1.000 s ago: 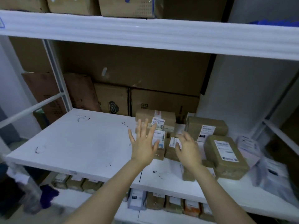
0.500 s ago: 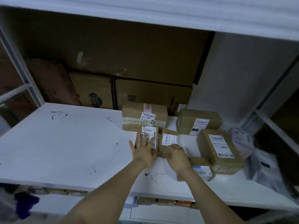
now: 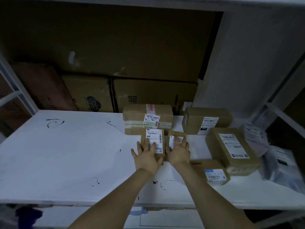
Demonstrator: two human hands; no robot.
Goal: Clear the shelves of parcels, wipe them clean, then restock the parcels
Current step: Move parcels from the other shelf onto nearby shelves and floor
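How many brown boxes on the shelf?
6: taped box, plain box at back; small box under left hand; narrow box under right hand; large box, blue-label box right. More may be hidden.

A reddish carton, a cloud-logo carton and 1 printed carton stood side by side beneath a cardboard sheet, beside a grey wall.

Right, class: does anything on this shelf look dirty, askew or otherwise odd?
Yes. The white shelf carries dark ink-like marks: a scribble at back left and splatters near the front edge. The large labelled parcel on the right lies skewed to the shelf edge.
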